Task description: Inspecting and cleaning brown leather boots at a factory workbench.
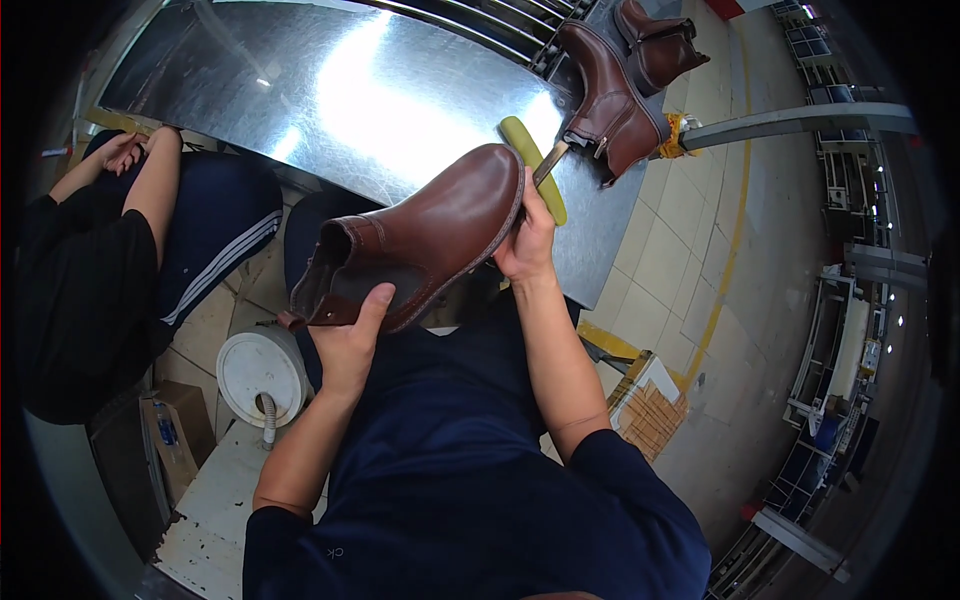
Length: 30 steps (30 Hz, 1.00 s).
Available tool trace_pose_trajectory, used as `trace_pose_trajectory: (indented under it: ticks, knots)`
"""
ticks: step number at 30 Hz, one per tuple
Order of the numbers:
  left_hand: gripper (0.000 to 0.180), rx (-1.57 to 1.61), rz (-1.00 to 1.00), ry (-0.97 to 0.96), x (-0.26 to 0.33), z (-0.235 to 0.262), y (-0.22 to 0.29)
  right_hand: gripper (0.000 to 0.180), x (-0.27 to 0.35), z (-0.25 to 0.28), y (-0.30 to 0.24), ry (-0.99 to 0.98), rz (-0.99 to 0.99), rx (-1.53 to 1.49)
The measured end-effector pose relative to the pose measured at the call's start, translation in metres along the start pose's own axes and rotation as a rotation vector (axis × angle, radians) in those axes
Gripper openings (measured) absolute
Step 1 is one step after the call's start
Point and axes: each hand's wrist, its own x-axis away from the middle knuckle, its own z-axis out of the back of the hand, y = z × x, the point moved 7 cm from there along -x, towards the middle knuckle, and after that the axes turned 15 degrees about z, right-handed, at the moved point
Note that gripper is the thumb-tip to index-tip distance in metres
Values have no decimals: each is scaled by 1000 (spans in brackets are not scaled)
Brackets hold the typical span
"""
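Note:
A brown leather ankle boot [430, 235] is held in the air over my lap, its toe pointing up to the right. My left hand [350, 335] grips it at the heel and opening, with the thumb on the elastic side panel. My right hand [528, 240] is at the toe and sole edge, holding a thin tool with a yellow-green handle [535, 165] that sticks up past the toe. The tool's working tip is hidden behind the boot.
A shiny metal table [330, 90] lies ahead. Two more brown boots [610, 95] [655, 45] stand at its far right. Another seated person [110, 240] in dark clothes is on my left. A white bucket lid [262, 370] and cardboard boxes [650, 410] sit on the floor.

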Motion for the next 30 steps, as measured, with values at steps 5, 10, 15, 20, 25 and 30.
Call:
trace_pose_trajectory:
  ticks: [5, 10, 15, 20, 25, 30]
  knots:
    - [57, -28, -7, -23, 5, -3, 2, 39, -1, 1, 0, -18, -1, -25]
    - [58, -49, -6, -38, 6, -4, 2, 40, 0, 1, 1, -34, -9, -46]
    - [61, -62, -18, -56, 7, -5, 1, 41, -1, 4, 0, -35, -3, -29]
    - [61, -381, -336, -126, -4, 0, 30, 46, 1, 1, -9, -79, -58, -62]
    - [44, -920, -728, 131, 2, 3, 72, 58, 9, -8, -22, -7, -76, 59]
    - [39, -979, -992, 159, 12, 3, 81, 64, 12, -9, -12, -112, -118, 13]
